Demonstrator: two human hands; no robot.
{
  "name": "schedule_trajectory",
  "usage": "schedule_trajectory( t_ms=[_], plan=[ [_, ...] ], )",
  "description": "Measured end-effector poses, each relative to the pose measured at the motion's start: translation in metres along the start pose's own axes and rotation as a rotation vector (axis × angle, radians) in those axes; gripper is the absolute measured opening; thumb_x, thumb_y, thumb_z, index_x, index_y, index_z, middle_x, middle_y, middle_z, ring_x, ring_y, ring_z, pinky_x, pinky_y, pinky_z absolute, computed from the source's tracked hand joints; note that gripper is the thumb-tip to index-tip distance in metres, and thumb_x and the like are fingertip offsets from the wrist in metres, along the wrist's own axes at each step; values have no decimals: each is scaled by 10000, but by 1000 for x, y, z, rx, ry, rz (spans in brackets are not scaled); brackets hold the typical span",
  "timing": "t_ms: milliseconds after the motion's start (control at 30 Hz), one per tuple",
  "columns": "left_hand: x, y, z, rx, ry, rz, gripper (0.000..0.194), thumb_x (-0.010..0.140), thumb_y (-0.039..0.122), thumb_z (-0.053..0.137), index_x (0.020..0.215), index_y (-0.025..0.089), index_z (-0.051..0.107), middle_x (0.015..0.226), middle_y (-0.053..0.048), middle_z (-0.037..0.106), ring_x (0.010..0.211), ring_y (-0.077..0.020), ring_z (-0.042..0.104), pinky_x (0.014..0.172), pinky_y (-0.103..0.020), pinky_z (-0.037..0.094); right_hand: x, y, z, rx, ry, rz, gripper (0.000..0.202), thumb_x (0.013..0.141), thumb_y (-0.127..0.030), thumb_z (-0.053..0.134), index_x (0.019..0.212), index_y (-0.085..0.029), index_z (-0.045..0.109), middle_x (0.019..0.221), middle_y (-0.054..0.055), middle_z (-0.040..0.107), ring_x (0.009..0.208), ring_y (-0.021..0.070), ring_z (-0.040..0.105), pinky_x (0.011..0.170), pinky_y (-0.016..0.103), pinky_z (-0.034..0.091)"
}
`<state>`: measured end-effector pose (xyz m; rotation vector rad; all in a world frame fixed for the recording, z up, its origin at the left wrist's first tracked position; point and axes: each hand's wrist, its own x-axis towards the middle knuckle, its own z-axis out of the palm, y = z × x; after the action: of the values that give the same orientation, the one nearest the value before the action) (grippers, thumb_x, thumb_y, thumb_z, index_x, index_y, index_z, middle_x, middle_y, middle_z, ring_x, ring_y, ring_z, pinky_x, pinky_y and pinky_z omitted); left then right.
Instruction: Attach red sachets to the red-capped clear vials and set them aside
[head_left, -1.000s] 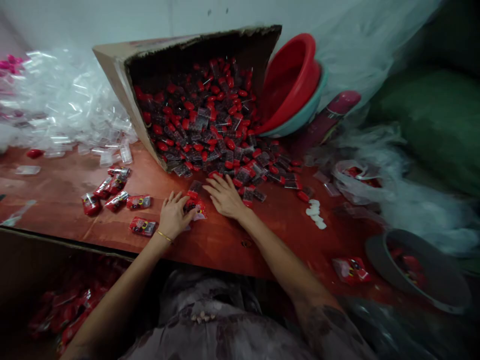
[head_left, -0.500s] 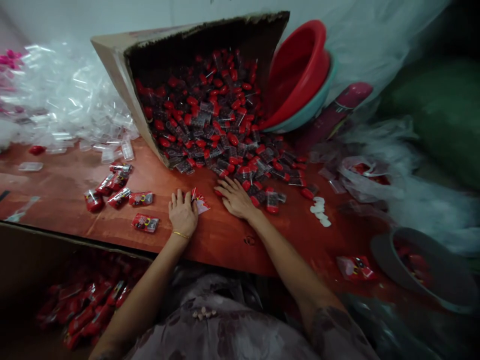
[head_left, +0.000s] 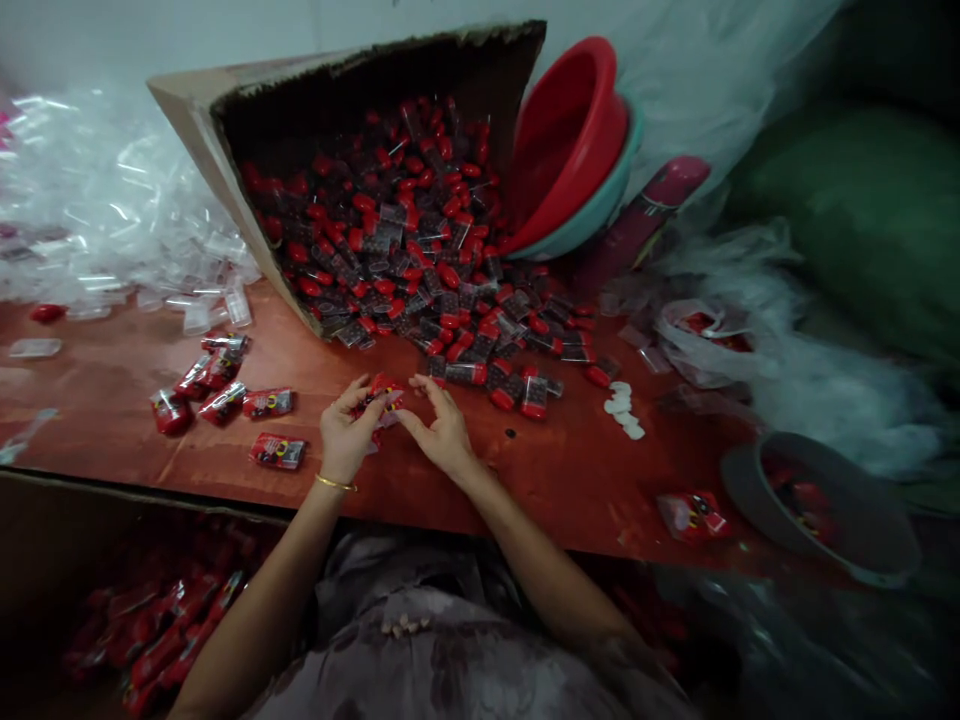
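Between my hands is a small red printed wrapper [head_left: 386, 390] with a clear, pinkish part. My left hand [head_left: 349, 430] pinches it from the left, thumb against its edge. My right hand [head_left: 440, 425] is at its right side, thumb and forefinger apart, the thumb tip close to the wrapper. Just beyond my hands, small clear containers with red caps [head_left: 450, 300] spill from a tipped cardboard box [head_left: 247, 200]. Several filled red packets [head_left: 277, 451] lie on the red tabletop [head_left: 420, 490] to the left.
Clear plastic pieces [head_left: 135, 200] are heaped at the back left. Red and teal basins [head_left: 577, 150] lean beside the box, near a dark red flask [head_left: 637, 220]. White discs [head_left: 624, 410], a plastic bag [head_left: 705, 345] and a grey basin [head_left: 825, 520] are at the right. Red packets [head_left: 165, 620] fill a space below.
My left hand has closed on the wrapper and lifted it slightly. My right hand has moved from the container pile toward the wrapper. The view has shifted a little.
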<state>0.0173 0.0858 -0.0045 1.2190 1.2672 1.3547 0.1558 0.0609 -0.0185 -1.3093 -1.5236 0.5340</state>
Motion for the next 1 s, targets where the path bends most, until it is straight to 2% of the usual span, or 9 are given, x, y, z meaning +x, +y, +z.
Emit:
schedule_trajectory(
  t_ms=[100,167,300,400,467,733,833,900,1000],
  plan=[
    [-11,17,8,-254,-131,-217,322,529,346,777,790,167,718,913,-73,717,877,-213,640,848,-364,479,-2,-11,6,296,1,181,397,780,-408,585,1096,-168,584,978,74,684,815,178,640,738,294,519],
    [-19,24,12,-324,-132,-291,352,466,328,813,756,159,707,824,-49,720,789,-175,642,815,-324,489,-6,-15,4,356,28,238,266,803,-385,556,943,-176,642,835,36,696,722,157,630,675,263,504],
    [-31,26,13,-353,-90,-446,385,468,345,823,773,154,684,820,-37,707,747,-139,634,721,-252,490,-17,-17,-7,214,96,252,255,840,-366,500,736,-171,626,622,-6,620,573,121,553,560,222,433],
    [-41,24,11,-326,-205,-667,418,502,423,799,782,134,685,782,-63,701,689,-150,635,606,-243,487,-24,-16,-9,55,130,212,318,867,-368,449,635,-180,559,537,-26,523,509,106,473,512,215,375],
    [-47,24,12,-340,-219,-708,431,487,423,806,779,128,692,762,-65,700,676,-153,635,591,-245,488,-28,-15,-6,-17,138,187,343,882,-357,421,605,-187,531,525,-25,499,506,109,459,514,221,366],
    [-45,21,14,-454,69,-605,431,378,347,851,699,110,688,654,-12,686,588,-109,601,638,-240,484,-34,-15,7,-60,-8,105,249,891,-289,412,796,-193,621,716,27,645,661,153,581,638,252,457],
    [-34,21,6,-426,80,-595,432,404,344,848,726,103,688,656,-16,687,568,-107,599,600,-230,485,-10,-8,-11,-175,-130,8,329,919,-237,314,889,-175,636,830,58,668,789,170,592,748,277,462],
    [-26,23,1,-421,52,-616,421,435,350,842,736,103,683,687,-31,694,568,-111,607,561,-219,483,15,3,-26,-407,-186,-75,308,884,-178,357,1050,-157,615,1009,93,658,968,209,551,884,342,409],
    [-20,26,-3,-454,-24,-689,382,503,347,823,762,108,674,726,-47,704,576,-120,623,526,-211,482,51,24,-41,-786,-322,-144,443,799,-98,433,1225,-159,538,1316,130,504,1215,314,381,973,499,280]
  ],
)
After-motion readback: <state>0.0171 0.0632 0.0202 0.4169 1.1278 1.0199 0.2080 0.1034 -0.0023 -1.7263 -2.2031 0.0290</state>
